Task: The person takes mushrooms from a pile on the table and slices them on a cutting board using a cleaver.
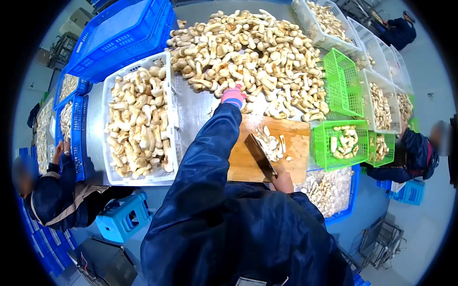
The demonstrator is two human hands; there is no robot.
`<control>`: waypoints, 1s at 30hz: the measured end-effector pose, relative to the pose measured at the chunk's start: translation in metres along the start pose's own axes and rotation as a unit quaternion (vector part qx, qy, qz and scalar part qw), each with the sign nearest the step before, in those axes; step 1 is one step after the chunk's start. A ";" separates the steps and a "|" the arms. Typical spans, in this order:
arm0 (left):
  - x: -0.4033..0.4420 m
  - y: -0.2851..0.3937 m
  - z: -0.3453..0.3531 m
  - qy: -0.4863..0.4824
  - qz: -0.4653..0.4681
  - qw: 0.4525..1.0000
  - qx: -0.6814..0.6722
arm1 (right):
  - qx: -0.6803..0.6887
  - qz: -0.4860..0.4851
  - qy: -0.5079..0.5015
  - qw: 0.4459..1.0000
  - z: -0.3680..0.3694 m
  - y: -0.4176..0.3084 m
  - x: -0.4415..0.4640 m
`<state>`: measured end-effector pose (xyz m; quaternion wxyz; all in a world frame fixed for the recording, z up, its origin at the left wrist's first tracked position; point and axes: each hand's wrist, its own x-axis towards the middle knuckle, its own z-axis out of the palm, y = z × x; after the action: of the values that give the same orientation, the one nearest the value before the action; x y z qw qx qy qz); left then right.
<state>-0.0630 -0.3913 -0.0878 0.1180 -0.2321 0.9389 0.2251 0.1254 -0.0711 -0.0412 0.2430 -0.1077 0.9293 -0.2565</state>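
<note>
My left hand (234, 96), in a pink and blue glove, reaches to the near edge of a large pile of mushrooms (248, 52) with thick pale stems. It touches or nearly touches the mushrooms there; its fingertips are too small and covered to make out their grip. My right hand (283, 182) is closed around the handle of a broad-bladed knife (260, 153). The blade lies over a wooden cutting board (298, 138), pointing up and left. Beside the blade, sliced mushroom pieces (271, 145) lie on the board.
A white crate (174, 114) full of mushrooms stands left, stacked blue crates (119, 35) behind it. Green baskets (341, 164) and white crates (381, 102) line the right. A blue crate (354, 190) of slices sits below the board. Other people (62, 195) work at both sides.
</note>
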 end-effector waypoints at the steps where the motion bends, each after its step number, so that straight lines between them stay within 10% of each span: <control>1: 0.004 -0.010 0.012 0.048 0.025 0.997 -0.052 | 0.011 0.001 0.003 1.000 -0.002 -0.002 -0.002; 3: -0.003 -0.025 0.022 0.179 0.088 0.966 -0.166 | 0.012 -0.016 0.018 1.000 0.002 0.005 -0.002; 10: -0.132 -0.050 -0.016 -0.124 -0.043 0.681 -0.720 | 0.002 -0.023 0.007 1.000 0.004 0.014 0.004; 15: -0.169 -0.058 0.050 -0.248 -0.173 0.810 -0.502 | 0.023 -0.002 -0.014 1.000 0.001 0.009 0.005; 18: -0.175 -0.044 0.070 -0.060 -0.052 0.975 -0.208 | 0.065 0.003 -0.026 0.998 -0.001 0.000 0.006; 30: -0.196 -0.064 0.147 0.107 -0.111 0.929 -0.336 | 0.015 -0.071 -0.061 0.996 0.031 -0.016 0.009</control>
<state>0.1548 -0.2966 -0.1756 -0.0436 -0.3840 0.7836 0.4865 0.1349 -0.1008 -0.0592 0.2821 -0.1849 0.8987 -0.2802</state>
